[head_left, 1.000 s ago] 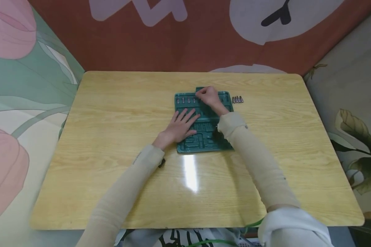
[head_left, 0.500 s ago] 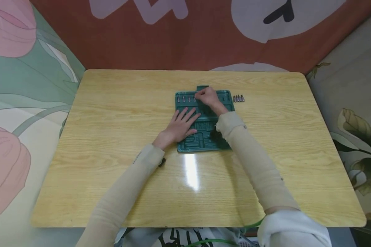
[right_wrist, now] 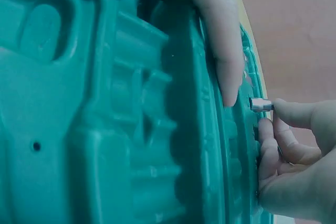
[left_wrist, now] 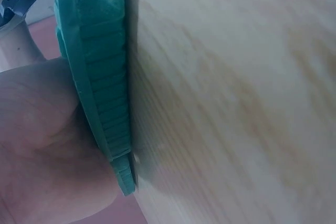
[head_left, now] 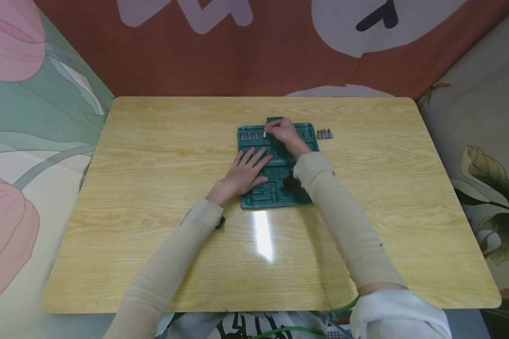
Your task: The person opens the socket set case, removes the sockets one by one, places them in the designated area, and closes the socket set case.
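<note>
**Green tray, a silver bit held at its back row**

Wood-grain table (head_left: pixel 152 188) carries everything, and little on it has moved over the last second. Furthest left, the left hand (head_left: pixel 243 172) has stayed flat with straight, spread fingers pressing on the green tray (head_left: pixel 275 193). The left wrist view shows only the palm against the tray's edge on the wood. One tray, and it has not shifted.

Along the tray's back row stand three seated bits (head_left: pixel 249 136), as far as the head view lets me count them. Just to their right is a fourth, the silver bit (head_left: pixel 265 135), pinched between the thumb and fingertips of the right hand (head_left: pixel 284 132). That hand has crept slightly leftward along the row since a second ago, so the bit now sits at the next slot after the seated three. The right wrist view shows its end right at the tray's rim, though not whether it is seated. I judge the placing to be nearly done, not finished.

Furthest right, the loose bits (head_left: pixel 324 134) lie side by side on the table just beside the tray. There look to be four, the same as before.
</note>
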`<state>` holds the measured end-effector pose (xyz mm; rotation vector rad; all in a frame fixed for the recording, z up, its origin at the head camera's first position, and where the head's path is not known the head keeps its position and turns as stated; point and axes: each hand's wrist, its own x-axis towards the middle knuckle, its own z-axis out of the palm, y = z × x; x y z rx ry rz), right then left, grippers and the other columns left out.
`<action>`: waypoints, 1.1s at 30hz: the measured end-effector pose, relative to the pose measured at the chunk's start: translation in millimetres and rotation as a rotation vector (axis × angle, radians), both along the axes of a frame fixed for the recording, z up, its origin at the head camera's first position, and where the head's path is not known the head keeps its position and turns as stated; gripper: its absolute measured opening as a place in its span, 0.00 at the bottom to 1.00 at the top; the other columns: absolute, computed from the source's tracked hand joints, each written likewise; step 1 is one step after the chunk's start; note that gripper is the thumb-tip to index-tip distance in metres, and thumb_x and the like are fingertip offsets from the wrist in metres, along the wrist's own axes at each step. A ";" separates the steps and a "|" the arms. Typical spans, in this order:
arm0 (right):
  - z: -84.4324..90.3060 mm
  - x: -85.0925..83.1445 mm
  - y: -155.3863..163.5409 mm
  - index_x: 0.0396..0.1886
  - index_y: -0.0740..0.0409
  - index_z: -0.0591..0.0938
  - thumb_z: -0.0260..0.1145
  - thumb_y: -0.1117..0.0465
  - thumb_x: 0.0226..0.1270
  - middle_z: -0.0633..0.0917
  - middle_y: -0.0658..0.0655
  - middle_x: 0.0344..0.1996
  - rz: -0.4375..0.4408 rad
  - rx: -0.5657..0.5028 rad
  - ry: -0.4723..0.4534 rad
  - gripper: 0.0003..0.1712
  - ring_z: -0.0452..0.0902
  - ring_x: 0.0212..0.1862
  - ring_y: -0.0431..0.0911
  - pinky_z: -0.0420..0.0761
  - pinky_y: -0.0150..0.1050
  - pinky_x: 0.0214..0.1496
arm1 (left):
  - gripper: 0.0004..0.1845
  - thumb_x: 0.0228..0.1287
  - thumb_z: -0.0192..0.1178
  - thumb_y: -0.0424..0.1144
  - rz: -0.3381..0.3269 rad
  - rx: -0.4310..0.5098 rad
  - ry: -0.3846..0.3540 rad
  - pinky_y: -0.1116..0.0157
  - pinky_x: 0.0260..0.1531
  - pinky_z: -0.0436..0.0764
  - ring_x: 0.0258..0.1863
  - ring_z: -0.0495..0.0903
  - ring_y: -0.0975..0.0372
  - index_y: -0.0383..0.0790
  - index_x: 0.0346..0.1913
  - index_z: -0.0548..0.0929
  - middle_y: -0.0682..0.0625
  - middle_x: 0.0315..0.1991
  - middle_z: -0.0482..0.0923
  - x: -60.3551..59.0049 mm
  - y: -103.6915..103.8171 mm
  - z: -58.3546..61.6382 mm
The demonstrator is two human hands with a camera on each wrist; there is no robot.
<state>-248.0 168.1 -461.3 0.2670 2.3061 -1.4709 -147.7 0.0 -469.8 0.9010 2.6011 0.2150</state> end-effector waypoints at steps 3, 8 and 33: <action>1.3 -0.3 1.6 0.56 0.64 0.79 0.58 0.58 0.74 0.78 0.60 0.54 -0.033 -0.041 -0.009 0.18 0.72 0.53 0.50 0.72 0.43 0.57 | 0.36 0.76 0.40 0.57 0.000 0.000 0.002 0.48 0.70 0.34 0.75 0.33 0.50 0.52 0.78 0.42 0.49 0.78 0.32 -0.2 -0.4 -0.3; 0.9 -0.1 2.3 0.56 0.64 0.79 0.58 0.58 0.74 0.79 0.59 0.52 -0.056 -0.047 -0.003 0.18 0.73 0.45 0.46 0.75 0.39 0.49 | 0.35 0.76 0.39 0.57 0.008 0.002 -0.007 0.49 0.69 0.33 0.75 0.32 0.51 0.52 0.78 0.42 0.50 0.78 0.31 0.1 -1.2 -1.8; 6.0 7.9 49.0 0.54 0.66 0.81 0.62 0.57 0.71 0.82 0.54 0.36 -0.074 -0.108 0.069 0.19 0.79 0.32 0.40 0.79 0.37 0.41 | 0.36 0.76 0.39 0.57 -0.003 0.009 -0.006 0.48 0.69 0.34 0.75 0.32 0.50 0.51 0.78 0.41 0.48 0.78 0.31 0.1 0.5 1.1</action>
